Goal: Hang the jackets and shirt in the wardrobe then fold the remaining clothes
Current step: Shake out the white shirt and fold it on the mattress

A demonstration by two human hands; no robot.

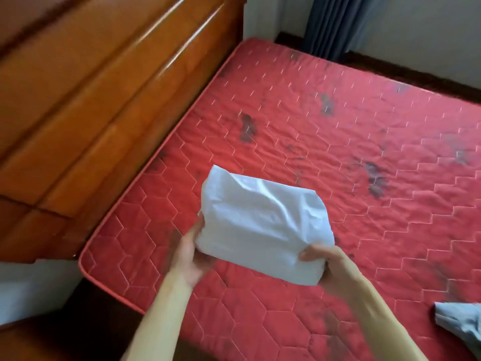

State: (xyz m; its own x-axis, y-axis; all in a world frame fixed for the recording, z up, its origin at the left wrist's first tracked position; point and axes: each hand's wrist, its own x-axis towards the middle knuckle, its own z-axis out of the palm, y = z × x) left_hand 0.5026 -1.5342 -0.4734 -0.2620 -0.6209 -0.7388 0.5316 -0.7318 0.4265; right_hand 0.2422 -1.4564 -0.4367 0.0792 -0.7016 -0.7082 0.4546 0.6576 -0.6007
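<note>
A white garment (263, 222), folded into a thick rectangle, is held just above the red quilted mattress (338, 131). My left hand (192, 254) grips its near left edge, fingers tucked under the cloth. My right hand (330, 267) pinches the near right corner, thumb on top. A crumpled light blue garment (460, 321) lies on the mattress at the lower right edge of the view, partly cut off.
A glossy wooden headboard (91, 100) runs along the left side of the mattress. A dark blue curtain (335, 22) hangs at the far corner by a white wall. Dark stains mark the mattress. The wooden bed frame (52, 340) shows at the lower left.
</note>
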